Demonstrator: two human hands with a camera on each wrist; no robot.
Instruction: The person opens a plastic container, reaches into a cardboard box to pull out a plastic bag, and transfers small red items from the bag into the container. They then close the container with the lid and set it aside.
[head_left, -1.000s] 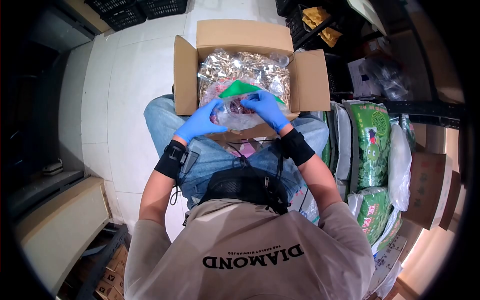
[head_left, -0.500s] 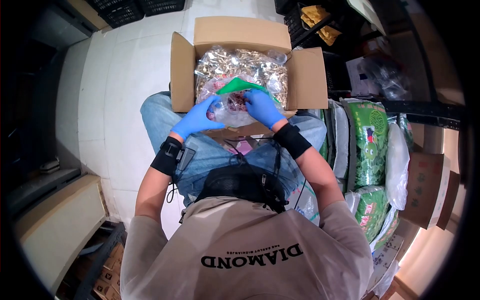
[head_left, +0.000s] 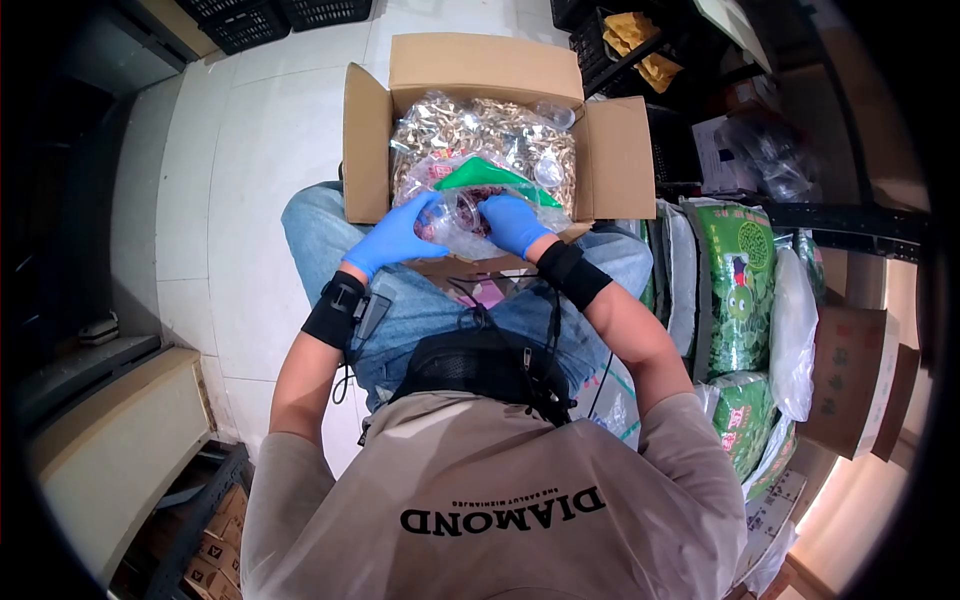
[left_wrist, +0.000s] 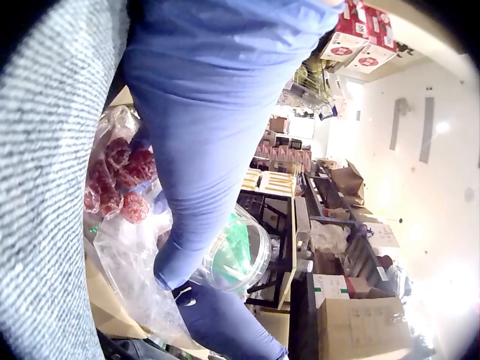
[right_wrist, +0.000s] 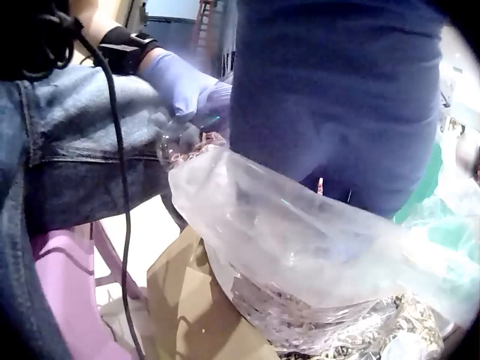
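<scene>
In the head view my blue-gloved left hand (head_left: 402, 236) grips a clear plastic jar (left_wrist: 259, 251), its round rim facing up and right. Dark red, wrinkled dried pieces (left_wrist: 124, 176) show beside the hand in the left wrist view, behind clear plastic. My gloved right hand (head_left: 514, 224) is at the jar's mouth, fingers curled down among dark red pieces (head_left: 476, 200); a reddish bit shows between its fingers in the right wrist view. Its fingertips are hidden. A clear plastic bag (right_wrist: 262, 217) with a green patch (head_left: 490, 175) lies open around both hands.
An open cardboard box (head_left: 618, 160) stands in front of my knees, with a large clear bag of light brown dried pieces (head_left: 450, 125) inside. Green printed sacks (head_left: 740, 290) are stacked at the right. Black crates (head_left: 240, 30) stand at the far left. A pink stool (right_wrist: 67, 289) is below me.
My right hand has moved left and closer to the left hand, from the open bag to the jar's mouth, its fingers now more curled. The left hand keeps its grip in nearly the same place.
</scene>
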